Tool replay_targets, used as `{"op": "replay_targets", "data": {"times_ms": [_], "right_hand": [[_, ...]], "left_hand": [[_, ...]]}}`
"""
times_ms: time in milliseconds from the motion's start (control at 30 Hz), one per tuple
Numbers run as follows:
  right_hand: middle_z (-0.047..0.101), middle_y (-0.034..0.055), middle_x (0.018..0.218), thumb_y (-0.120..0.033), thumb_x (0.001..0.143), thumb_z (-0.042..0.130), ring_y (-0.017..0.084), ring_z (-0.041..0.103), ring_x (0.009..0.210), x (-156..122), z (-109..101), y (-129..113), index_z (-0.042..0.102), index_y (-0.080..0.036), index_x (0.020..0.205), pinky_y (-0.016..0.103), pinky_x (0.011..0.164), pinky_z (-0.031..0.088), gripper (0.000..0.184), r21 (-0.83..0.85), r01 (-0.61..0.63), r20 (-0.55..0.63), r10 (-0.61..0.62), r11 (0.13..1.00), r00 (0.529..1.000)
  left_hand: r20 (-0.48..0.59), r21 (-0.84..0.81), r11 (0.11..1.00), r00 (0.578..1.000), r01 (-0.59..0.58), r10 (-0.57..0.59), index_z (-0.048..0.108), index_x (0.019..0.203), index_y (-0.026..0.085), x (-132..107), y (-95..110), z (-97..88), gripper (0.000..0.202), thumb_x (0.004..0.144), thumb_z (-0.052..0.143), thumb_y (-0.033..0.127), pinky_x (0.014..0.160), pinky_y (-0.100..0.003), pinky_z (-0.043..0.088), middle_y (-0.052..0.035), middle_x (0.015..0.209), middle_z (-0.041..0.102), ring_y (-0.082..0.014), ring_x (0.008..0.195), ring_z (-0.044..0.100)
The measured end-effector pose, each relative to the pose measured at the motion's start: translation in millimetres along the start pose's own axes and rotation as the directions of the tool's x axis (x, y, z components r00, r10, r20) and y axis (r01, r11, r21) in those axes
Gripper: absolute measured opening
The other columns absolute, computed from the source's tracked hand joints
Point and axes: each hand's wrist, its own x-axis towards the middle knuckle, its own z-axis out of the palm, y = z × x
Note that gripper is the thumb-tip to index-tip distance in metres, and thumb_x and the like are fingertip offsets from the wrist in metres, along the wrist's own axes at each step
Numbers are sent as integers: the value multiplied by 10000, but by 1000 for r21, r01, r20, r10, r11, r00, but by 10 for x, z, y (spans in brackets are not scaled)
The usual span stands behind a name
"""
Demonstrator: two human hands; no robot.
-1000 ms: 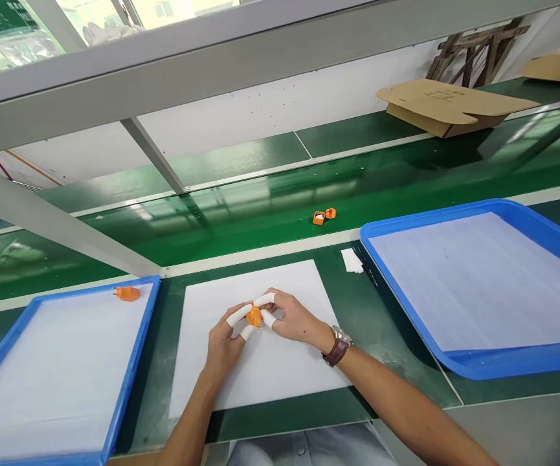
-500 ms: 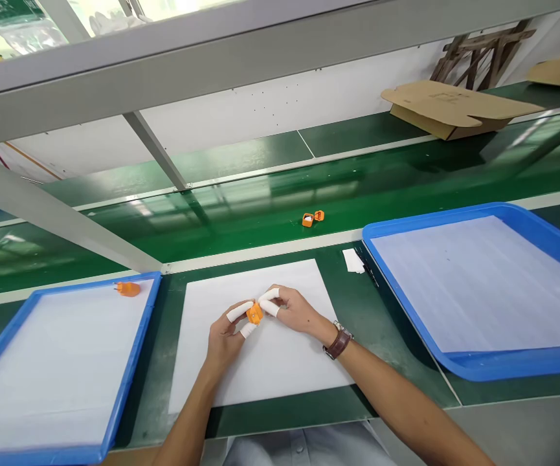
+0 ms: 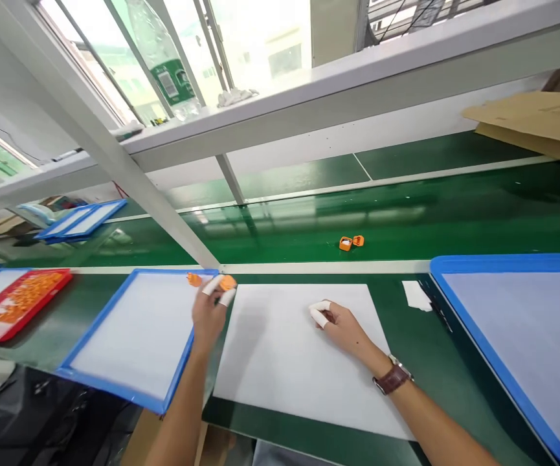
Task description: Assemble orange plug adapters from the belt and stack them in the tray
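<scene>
My left hand (image 3: 210, 314), with white finger cots on its fingertips, pinches a small orange plastic part (image 3: 228, 283) over the right rim of the left blue tray (image 3: 131, 396). A second orange part (image 3: 193, 279) lies on that tray's white lining, just left of my fingers and partly behind them. Above the white sheet (image 3: 299, 382) on the bench is my right hand (image 3: 345, 327). Its cot-covered thumb and finger are pressed together, and whether anything small is between them cannot be made out.
On the green strip behind the sheet sits an open orange piece (image 3: 346, 243) with its cap beside it. Right of me are a white scrap (image 3: 416, 296) and another blue tray (image 3: 496, 264). A red tray (image 3: 61, 279) of orange parts stands far left. A grey post (image 3: 173, 223) rises behind the left tray.
My left hand has carried the orange part from above the sheet leftward to the left tray. My right hand has come off the part and stays over the sheet. The view has swung left.
</scene>
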Motion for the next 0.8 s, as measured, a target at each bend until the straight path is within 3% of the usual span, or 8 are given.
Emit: {"op": "replay_targets", "data": {"times_ms": [100,200,300,400,533,600,700,800], "right_hand": [[669,34,834,-411,906,579,192,590,709,-1,24,49,723,-224,967,342,679,514,244,-27,10,2,-10,1000,1000],[675,44,870,-391,911,560,198,578,728,-2,36,71,725,-230,986,345,683,506,242,-47,32,10,-31,998,999],[672,57,896,-374,917,540,212,580,753,-8,32,62,719,-237,1012,356,693,501,245,-43,51,34,-49,998,998],[670,61,887,-384,919,533,229,589,765,-12,26,57,717,-246,1022,375,704,504,252,-52,52,37,-50,997,998],[674,61,890,-364,904,550,235,592,760,-6,33,79,723,-257,1025,388,705,508,237,-64,58,19,-57,996,998],[671,51,903,-319,898,549,224,593,760,0,36,88,719,-258,1039,381,711,502,229,-66,69,11,-69,995,998],[650,27,871,-197,861,517,199,591,740,13,28,83,710,-244,1002,360,713,484,244,-11,105,5,-105,994,994],[635,16,841,-88,778,468,184,593,744,27,6,64,702,-226,877,337,710,470,290,46,154,2,-154,987,988]], "left_hand": [[-224,91,981,964,170,-146,566,1330,172,451,-139,-491,549,826,719,328,954,-405,550,-105,1181,667,-235,1070,671],[-289,142,938,919,317,-267,653,1136,100,669,-306,-761,419,753,771,222,886,-442,558,-107,986,709,-274,964,685],[-268,156,903,897,401,-352,681,1011,105,711,-453,-808,283,753,783,160,873,-440,562,-72,928,717,-243,911,692],[-264,144,897,890,418,-373,661,1070,125,704,-503,-791,229,865,715,213,852,-412,580,-66,1034,708,-205,934,692],[-326,141,933,905,331,-272,538,1323,127,687,-347,-771,485,856,661,166,922,-445,563,-164,1307,607,-271,1146,637],[-278,130,965,943,227,-184,477,1401,151,665,-199,-673,550,873,621,204,983,-455,541,-166,1371,571,-276,1226,597],[-11,61,996,998,59,-59,565,1334,196,596,25,-279,460,894,614,323,1000,-432,547,-110,1243,667,-241,1157,650],[356,-31,998,932,-57,64,683,1194,219,479,200,412,394,827,707,360,948,-419,576,-80,1119,721,-228,1020,704]]}}
